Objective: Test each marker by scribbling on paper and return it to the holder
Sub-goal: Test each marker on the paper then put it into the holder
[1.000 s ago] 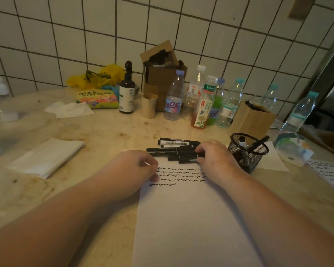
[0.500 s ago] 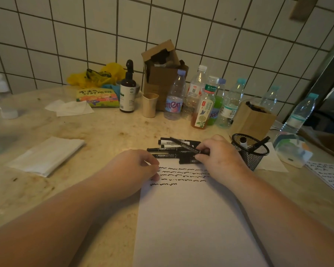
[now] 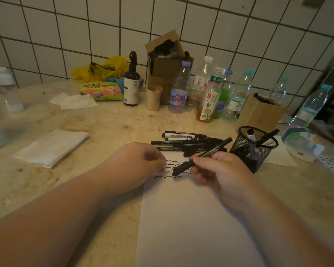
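Head view: right hand (image 3: 223,173) pinches a black marker (image 3: 201,157) between thumb and fingers, held tilted over the paper (image 3: 191,218), cap end down-left, tail end pointing up-right toward the mesh holder (image 3: 253,149). Can't tell whether its tip touches the sheet. Left hand (image 3: 139,162) rests on the paper's left edge, fingers curled under, near the wavy scribble lines (image 3: 167,171); can't tell whether it grips anything. Those lines run across the paper's top, partly hidden by both hands.

Loose marker pile (image 3: 187,142) lies flat on the table (image 3: 114,128), just beyond the paper's top edge and left of the holder. Holder stands just right of the paper's top corner, with two markers upright or leaning inside.

Behind the pile: row of plastic bottles (image 3: 210,93), paper cup (image 3: 153,98), dark spray bottle (image 3: 131,83), cardboard box (image 3: 166,62) against the tiled wall. Folded tissue (image 3: 50,147) well left of the paper.
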Available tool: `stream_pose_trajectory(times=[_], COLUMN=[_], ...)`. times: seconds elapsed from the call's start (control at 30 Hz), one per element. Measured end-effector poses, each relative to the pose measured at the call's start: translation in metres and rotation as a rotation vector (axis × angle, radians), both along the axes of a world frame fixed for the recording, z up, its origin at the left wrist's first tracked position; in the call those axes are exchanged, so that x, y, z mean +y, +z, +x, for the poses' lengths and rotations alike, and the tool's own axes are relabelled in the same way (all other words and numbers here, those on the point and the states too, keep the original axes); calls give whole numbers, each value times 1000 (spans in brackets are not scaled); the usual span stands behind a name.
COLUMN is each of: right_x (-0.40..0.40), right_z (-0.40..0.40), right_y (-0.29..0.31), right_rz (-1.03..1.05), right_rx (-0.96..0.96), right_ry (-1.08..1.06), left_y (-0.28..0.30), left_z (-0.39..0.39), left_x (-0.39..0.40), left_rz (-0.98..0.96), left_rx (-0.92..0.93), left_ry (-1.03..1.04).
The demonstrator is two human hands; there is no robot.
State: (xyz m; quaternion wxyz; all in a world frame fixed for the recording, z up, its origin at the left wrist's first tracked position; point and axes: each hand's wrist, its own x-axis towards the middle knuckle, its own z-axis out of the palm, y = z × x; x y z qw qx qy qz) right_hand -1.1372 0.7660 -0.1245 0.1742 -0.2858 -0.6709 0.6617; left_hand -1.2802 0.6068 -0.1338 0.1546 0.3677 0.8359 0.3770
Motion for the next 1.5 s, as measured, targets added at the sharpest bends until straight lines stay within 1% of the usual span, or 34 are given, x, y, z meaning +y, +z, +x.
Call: stream_pose_trajectory(times=[0.13, 0.23, 0.33, 0.47, 0.67, 0.83, 0.93, 1.07, 1.1, 1.13, 1.17, 1.23, 1.27, 1.33, 1.4, 1.5], right_x=[-7, -11, -10, -9, -7, -8, -8, -11, -11, -11, -13, -17, -17, -11, 0, 8], right_z=[2, 2, 2, 3, 3, 4, 5, 8, 8, 7, 6, 2, 0, -1, 1, 5], right_y=[-1, -3, -3, -3, -3, -1, 0, 2, 1, 0, 0, -2, -3, -2, 3, 5], right_rz=[-26, -22, -62, -105, -46, 34, 74, 97, 106, 120, 137, 143, 123, 61, 18, -40], right_rx=[50, 67, 94, 140, 129, 135, 177, 241, 246, 242, 230, 214, 213, 209, 213, 198], right_ry=[28, 67, 111, 143, 146, 168, 200, 271, 265, 245, 220, 152, 100, -33, -125, -126], left_y=[4, 7, 8, 9, 11, 13, 16, 27, 29, 29, 29, 26, 25, 23, 23, 24], left_z=[6, 10, 13, 16, 15, 16, 14, 12, 12, 12, 13, 15, 16, 14, 10, 8], left_x=[0, 0, 0, -1, -2, -3, -5, -13, -14, -13, -11, -6, -5, -7, -13, -15], left_rz=[27, 7, -17, 14, -15, -78, -52, -42, -48, -60, -85, -164, -193, -210, -172, -93], left_rx=[20, 26, 44, 11, 42, 66, 10, -172, -185, -152, -73, 133, 212, 295, 281, 183], left_ry=[-20, -58, -75, -81, -124, -215, -283, -353, -356, -342, -309, -231, -201, -156, -90, -30])
